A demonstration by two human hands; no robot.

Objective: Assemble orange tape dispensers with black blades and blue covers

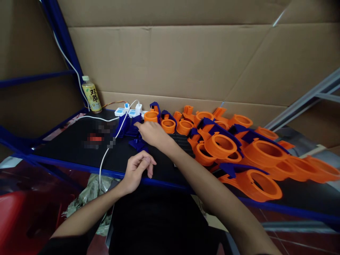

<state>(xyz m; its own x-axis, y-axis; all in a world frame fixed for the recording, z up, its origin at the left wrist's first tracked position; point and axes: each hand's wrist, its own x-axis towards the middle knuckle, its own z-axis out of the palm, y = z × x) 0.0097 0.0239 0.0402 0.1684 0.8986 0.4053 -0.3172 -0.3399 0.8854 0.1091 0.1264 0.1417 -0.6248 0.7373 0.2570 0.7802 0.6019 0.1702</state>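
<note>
My left hand (pixel 137 171) is held over the front edge of the black bench with its fingers curled in and the thumb against them; nothing shows in it. Just beyond it lies a loose dark-blue plastic part (pixel 137 144). My right hand (pixel 152 133) reaches across to a stack of dark-blue plastic parts (pixel 132 130). One digit stretches onto the top of that stack, while the other fingertips are hidden, so its grip does not show. A second blue stack (pixel 122 125) stands to the left. Directly behind my right hand is an orange ring-shaped part (pixel 151 116).
Many orange-and-blue tape dispensers (pixel 220 145) crowd the right side. Behind the blue stacks lies a power strip (pixel 120 112); a white cable (pixel 106 152) crosses the bench and hangs over its edge. A drink bottle (pixel 92 95) stands at back left. Cardboard (pixel 170 60) walls the back.
</note>
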